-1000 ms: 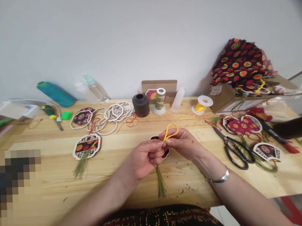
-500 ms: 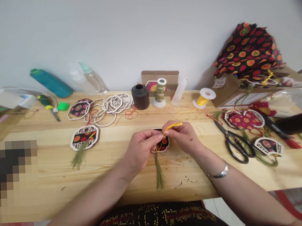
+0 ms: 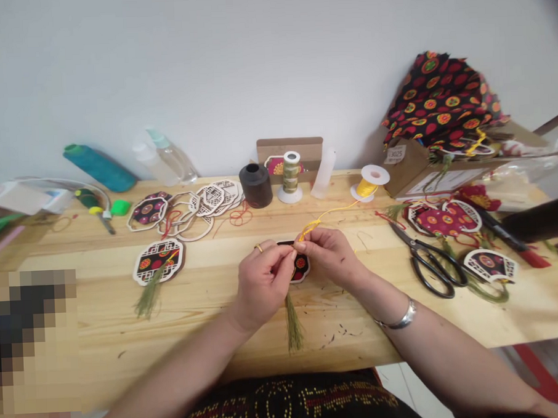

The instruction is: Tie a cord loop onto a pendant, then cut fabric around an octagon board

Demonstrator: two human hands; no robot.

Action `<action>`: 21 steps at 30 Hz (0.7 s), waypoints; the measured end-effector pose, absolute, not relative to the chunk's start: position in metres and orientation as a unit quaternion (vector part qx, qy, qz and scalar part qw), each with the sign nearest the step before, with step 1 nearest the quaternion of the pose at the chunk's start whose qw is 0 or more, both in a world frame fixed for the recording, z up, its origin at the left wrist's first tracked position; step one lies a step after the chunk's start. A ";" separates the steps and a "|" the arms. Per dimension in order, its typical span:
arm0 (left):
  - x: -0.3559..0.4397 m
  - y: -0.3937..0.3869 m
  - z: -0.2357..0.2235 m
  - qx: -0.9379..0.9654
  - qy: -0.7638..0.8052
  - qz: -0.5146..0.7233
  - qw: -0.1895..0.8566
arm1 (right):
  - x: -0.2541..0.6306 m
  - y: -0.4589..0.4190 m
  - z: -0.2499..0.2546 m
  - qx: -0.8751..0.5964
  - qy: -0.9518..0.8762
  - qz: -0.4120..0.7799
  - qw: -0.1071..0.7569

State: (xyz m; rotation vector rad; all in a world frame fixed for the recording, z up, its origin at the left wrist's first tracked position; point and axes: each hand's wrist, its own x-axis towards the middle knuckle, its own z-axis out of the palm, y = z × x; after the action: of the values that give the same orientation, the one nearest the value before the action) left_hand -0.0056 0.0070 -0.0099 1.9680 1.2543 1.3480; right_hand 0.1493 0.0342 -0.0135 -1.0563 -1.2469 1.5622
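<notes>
The left hand [image 3: 266, 280] and the right hand [image 3: 330, 256] meet in the middle, with their fingertips touching. Both hands have a tight grip, pinching the yellow cord [image 3: 313, 225] between thumb and finger. The tiny bit right between the fingertips is too small to see well. A piece of the cord pokes up over the right hand's fingers, and a thin yellow line runs from there to the white spool [image 3: 372, 175] at the back of the bench [image 3: 208, 292].

Under the hands lies 1 dark charm [image 3: 302, 268] with bright spots, flat on the wood and partly hidden. Its green tassel [image 3: 293, 325] points toward the person. The left hand has a ring [image 3: 258, 248] on 1 finger, and a silver bracelet [image 3: 406, 315] is on the right wrist.

Off to the left is 1 more charm with a tassel, a patterned charm [image 3: 159, 261] in a pale frame. Behind the hands stand a black spool [image 3: 255, 186] and a tall thin spool [image 3: 290, 178], side by side. To the right, black scissors [image 3: 414, 246] lie near a cardboard box [image 3: 411, 171] with spotted cloth [image 3: 441, 103] piled on it.
</notes>
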 end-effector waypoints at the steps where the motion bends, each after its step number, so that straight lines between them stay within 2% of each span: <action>1: -0.006 0.007 -0.009 0.704 0.452 0.491 0.242 | 0.150 0.034 -0.013 -0.422 -0.493 0.630 0.427; 7: -0.004 0.009 0.002 0.555 0.494 0.460 0.485 | 0.151 0.036 -0.011 -0.421 -0.473 0.632 0.447; 10: -0.002 0.009 0.001 0.527 0.513 0.447 0.509 | 0.150 0.036 -0.011 -0.426 -0.466 0.633 0.449; 13: -0.001 0.008 -0.005 0.590 0.530 0.449 0.411 | 0.149 0.035 -0.010 -0.425 -0.464 0.637 0.445; 18: -0.006 0.007 -0.012 0.780 0.457 0.425 0.043 | 0.149 0.034 -0.010 -0.418 -0.473 0.638 0.441; 21: -0.008 0.008 -0.011 0.815 0.410 0.400 -0.088 | 0.149 0.034 -0.012 -0.420 -0.464 0.645 0.439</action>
State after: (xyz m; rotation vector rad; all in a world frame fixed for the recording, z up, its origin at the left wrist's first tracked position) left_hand -0.0076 0.0082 -0.0112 2.7147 1.3667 1.3312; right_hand 0.1491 0.0341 -0.0123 -1.0438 -1.1525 1.6020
